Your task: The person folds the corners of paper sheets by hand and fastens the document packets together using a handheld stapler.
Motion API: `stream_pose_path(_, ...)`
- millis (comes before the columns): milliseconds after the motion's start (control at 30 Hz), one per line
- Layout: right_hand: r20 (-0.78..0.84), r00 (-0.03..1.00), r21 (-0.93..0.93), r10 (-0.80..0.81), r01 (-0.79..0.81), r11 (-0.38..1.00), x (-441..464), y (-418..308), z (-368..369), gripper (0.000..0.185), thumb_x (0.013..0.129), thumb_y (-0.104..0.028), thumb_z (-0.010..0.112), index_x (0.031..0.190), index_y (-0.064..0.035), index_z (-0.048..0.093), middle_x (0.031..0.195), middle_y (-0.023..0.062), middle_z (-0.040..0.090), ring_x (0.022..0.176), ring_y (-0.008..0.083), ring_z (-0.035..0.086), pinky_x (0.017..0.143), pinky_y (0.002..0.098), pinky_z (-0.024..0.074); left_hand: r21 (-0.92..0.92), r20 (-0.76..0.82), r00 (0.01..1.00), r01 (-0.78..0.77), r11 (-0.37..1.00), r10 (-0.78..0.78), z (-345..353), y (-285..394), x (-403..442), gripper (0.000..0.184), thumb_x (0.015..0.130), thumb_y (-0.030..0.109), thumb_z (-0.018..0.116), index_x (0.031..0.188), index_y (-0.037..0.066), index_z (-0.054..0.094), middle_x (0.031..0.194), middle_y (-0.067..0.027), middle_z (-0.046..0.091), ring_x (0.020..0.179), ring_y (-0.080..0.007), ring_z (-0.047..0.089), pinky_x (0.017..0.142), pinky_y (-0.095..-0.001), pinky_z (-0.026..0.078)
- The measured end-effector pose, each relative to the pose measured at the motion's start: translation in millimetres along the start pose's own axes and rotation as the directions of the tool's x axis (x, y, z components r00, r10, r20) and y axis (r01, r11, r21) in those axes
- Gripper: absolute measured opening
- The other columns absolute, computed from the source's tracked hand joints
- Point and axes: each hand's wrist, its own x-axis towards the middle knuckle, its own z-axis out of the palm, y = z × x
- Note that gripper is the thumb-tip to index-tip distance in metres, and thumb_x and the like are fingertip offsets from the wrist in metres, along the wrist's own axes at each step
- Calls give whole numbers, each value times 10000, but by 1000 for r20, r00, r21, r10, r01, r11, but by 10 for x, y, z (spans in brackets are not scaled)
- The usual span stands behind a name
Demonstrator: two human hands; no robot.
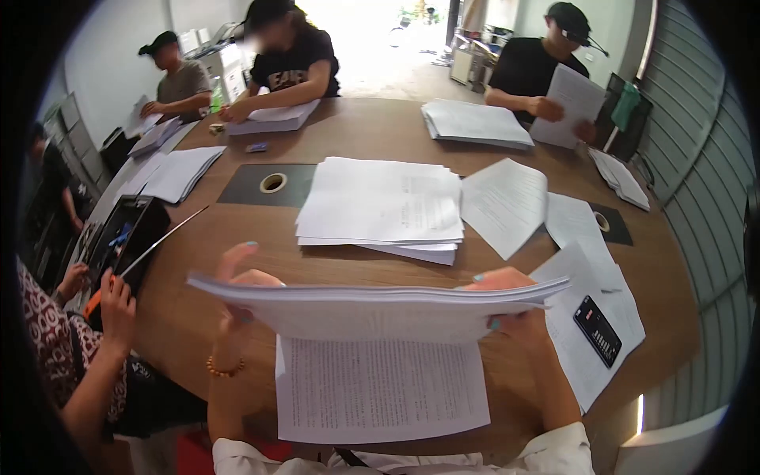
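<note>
A stack of white paper sheets (380, 305) is held up in front of me, its top edge toward me. My left hand (252, 277) grips its left end, thumb on the near side and fingers behind, the index finger raised off the paper. At the right end my right hand (518, 323) is closed on the same stack, thumb in front. Below it, a printed page (380, 396) lies flat on the table near my body. Just beyond the held stack sits a thick pile of printed sheets (372, 198).
Loose sheets (507, 206) and a black phone (596, 331) on paper lie to the right. At left are a black tray (131, 237) and a co-worker's hand (119, 305) with a thin rod. Other people with paper piles sit around the wooden table (380, 134).
</note>
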Motion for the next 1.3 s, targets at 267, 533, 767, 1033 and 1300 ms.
stream_pose_path(267, -282, 920, 135, 274, -245, 960, -20, -45, 177, 229, 786, -112, 715, 958, 26, 654, 861, 102, 678, 731, 127, 635, 598, 237, 509, -30, -618, 775, 148, 989, -135, -73, -219, -236, 573, 804, 178, 704, 1250, -8, 398, 1046, -83, 596, 930, -160, 586, 810, -285, 485)
stream_pose_path(533, -222, 927, 109, 301, -283, 953, 8, -19, 114, 231, 784, -92, 713, 972, 30, 657, 888, 112, 676, 773, 136, 630, 644, 250, 499, 394, -613, 786, 216, 893, 80, -177, -139, -267, 299, 817, 14, 617, 1099, -17, 525, 952, -46, 586, 866, -132, 562, 778, -265, 454)
stream_pose_path(767, -243, 967, 173, 78, -36, 984, 83, -180, 53, 321, 944, -192, 507, 1179, 25, 530, 921, 59, 613, 796, 57, 541, 649, 190, 434, 185, -676, 736, 131, 974, 29, -206, -216, -309, 460, 834, 18, 605, 1243, -5, 393, 1077, -79, 520, 964, -156, 528, 830, -294, 457)
stream_pose_path(1033, -390, 921, -38, 6, -22, 999, 100, -98, 141, 279, 968, -170, 449, 1144, 25, 541, 815, 34, 610, 682, 30, 498, 583, 189, 389, 205, -656, 752, 87, 975, 71, -259, -205, -348, 565, 846, 133, 610, 1320, 36, 318, 1217, -94, 448, 1098, -196, 471, 931, -347, 412)
stream_pose_path(1300, -359, 931, -195, -69, -2, 981, 103, -39, 124, 228, 973, -163, 414, 1130, -11, 480, 742, 50, 582, 593, 41, 494, 508, 209, 382, 292, -553, 821, 30, 956, 143, -326, -44, -277, 678, 858, 249, 614, 1398, 77, 243, 1357, -109, 375, 1231, -236, 414, 1032, -400, 366)
